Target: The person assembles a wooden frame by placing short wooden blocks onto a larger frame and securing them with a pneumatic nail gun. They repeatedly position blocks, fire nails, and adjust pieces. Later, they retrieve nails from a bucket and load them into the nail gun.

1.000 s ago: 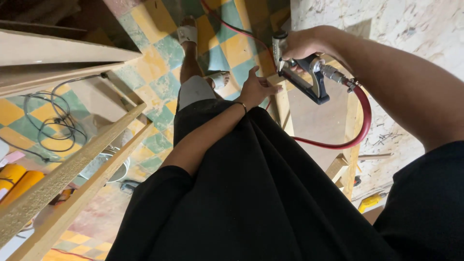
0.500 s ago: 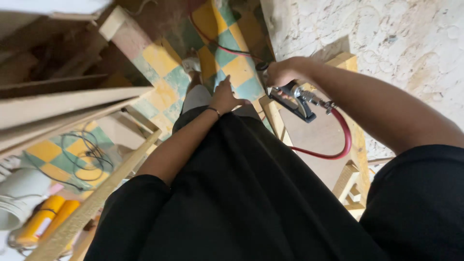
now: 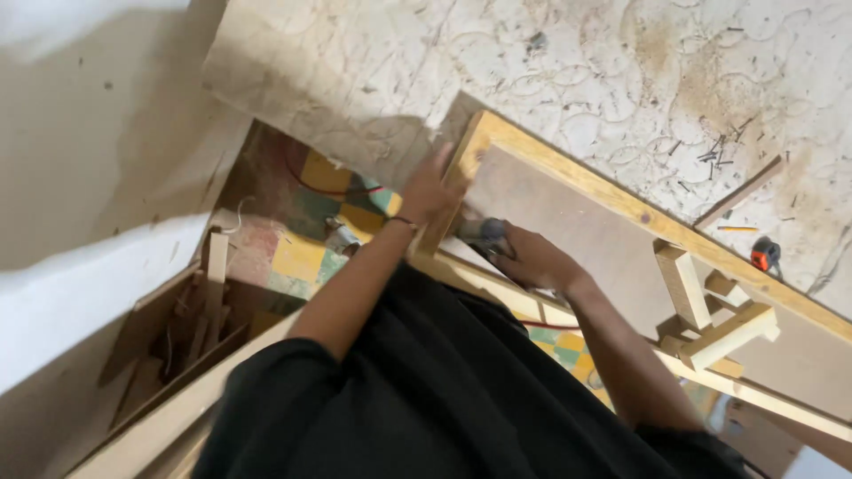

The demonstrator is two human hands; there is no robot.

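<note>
My left hand [image 3: 429, 188] rests flat against the corner of a wooden frame [image 3: 568, 177] that holds a brown panel [image 3: 568, 232]. My right hand [image 3: 531, 260] grips a grey nail gun [image 3: 480, 232] and holds it against the frame's near rail, just below the left hand. A red hose [image 3: 552, 325] shows under my right forearm. My black garment fills the lower part of the view.
A worn white worktop [image 3: 621, 62] littered with small nails lies beyond the frame. Short wood blocks [image 3: 710, 310] sit on the panel at right, with an orange-and-black tool [image 3: 764, 255] nearby. Coloured floor tiles [image 3: 302, 253] and wood offcuts [image 3: 200, 310] lie at left.
The view swung from the floor and my legs up to the worktop. Both hands moved onto the wooden frame, the left now flat on its corner, the right pressing the nail gun at the rail.
</note>
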